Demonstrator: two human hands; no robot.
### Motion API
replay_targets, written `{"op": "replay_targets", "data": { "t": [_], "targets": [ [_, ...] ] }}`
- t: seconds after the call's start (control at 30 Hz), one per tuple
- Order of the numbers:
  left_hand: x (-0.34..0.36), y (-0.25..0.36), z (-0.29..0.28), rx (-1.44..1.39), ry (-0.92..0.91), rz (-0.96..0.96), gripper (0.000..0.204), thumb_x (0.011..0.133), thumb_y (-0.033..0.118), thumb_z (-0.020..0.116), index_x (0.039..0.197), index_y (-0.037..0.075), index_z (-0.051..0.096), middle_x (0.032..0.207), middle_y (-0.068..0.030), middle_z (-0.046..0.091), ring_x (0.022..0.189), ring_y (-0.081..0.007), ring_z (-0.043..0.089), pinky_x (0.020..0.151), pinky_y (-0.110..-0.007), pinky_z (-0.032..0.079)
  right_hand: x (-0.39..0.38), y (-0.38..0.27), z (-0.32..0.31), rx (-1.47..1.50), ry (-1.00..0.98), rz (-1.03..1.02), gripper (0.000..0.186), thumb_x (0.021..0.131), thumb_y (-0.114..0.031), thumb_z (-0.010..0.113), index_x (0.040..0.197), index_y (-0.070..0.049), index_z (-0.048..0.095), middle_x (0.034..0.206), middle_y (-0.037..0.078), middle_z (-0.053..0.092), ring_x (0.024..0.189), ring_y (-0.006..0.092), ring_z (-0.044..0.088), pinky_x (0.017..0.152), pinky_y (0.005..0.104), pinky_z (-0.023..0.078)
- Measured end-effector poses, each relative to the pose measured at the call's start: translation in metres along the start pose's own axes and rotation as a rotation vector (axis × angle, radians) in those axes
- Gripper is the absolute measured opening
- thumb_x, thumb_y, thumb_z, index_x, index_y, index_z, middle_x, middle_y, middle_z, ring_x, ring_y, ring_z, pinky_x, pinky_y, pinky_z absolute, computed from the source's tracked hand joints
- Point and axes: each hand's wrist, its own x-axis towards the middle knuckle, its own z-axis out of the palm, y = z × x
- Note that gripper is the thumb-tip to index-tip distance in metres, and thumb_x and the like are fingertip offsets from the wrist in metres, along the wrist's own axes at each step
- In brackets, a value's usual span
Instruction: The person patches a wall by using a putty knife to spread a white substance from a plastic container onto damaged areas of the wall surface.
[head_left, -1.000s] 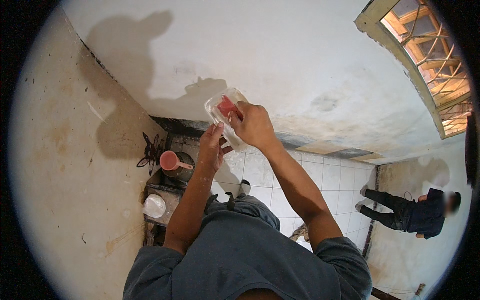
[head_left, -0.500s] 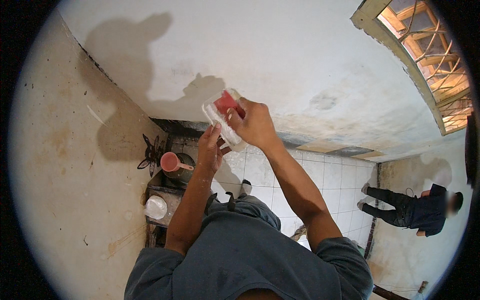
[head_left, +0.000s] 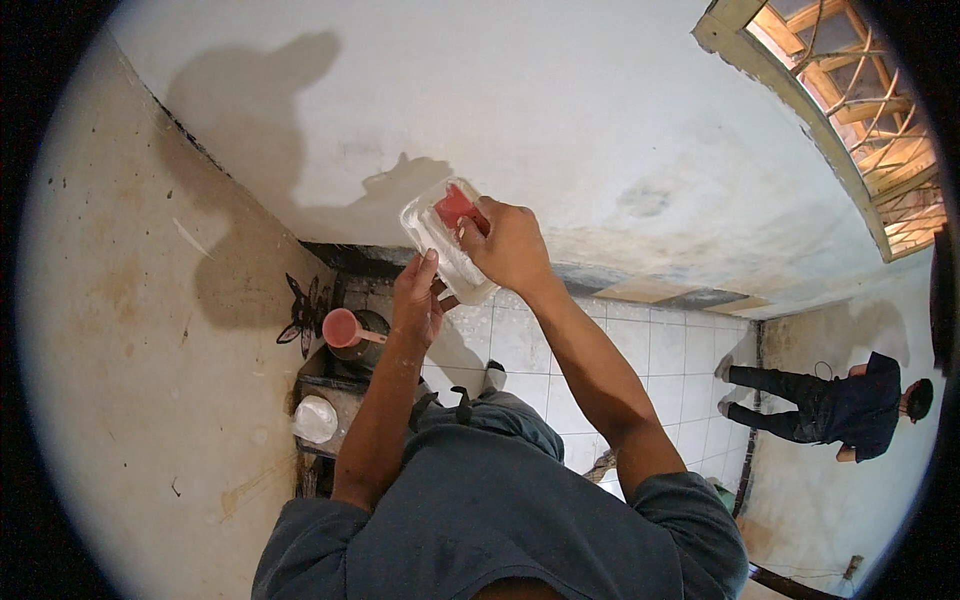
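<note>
My left hand is closed on the lower left side of a clear plastic tray, its thumb over the rim. White paste is smeared inside the tray. Pinched in my right hand is a flat red scraper, pressed into the tray against the paste. My right fingers partly hide the scraper and the tray's right side. Both hands are held out in front of the pale wall, apart from it.
A pink dipper rests on a dark round container at the left. Below it, a white bundle sits on a small stand. A dark butterfly-shaped ornament is on the left wall. Another person stands at the right. A window is at upper right.
The red scraper has shifted slightly right across the tray, and more of the tray's left part shows. The tray has turned a little; both hands keep their hold.
</note>
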Motion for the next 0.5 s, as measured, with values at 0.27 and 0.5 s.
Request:
{"op": "replay_targets", "data": {
  "t": [0.27,0.5],
  "targets": [
    [-0.001,0.002,0.003,0.005,-0.029,0.014,0.048,0.095,0.036,0.063,0.132,0.009,0.051,0.117,-0.0065,0.062,0.101,-0.0204,0.065,0.077,-0.04,0.061,0.0,0.001,0.011,-0.05,0.013,-0.07,0.022,0.082,-0.02,0.065,0.079,0.002,0.061,0.068,0.025,0.061,0.067,0.045,0.062,0.061,0.0484,0.049],
    [-0.003,0.002,0.007,-0.068,-0.055,0.034,0.046,0.095,0.035,0.062,0.131,0.009,0.051,0.118,-0.0065,0.062,0.103,-0.0204,0.065,0.078,-0.041,0.061,0.01,0.009,-0.006,-0.034,0.014,0.084,0.023,0.081,-0.02,0.064,0.077,0.002,0.063,0.067,0.024,0.062,0.062,0.0415,0.061,0.06,0.0459,0.049]
  ]
}}
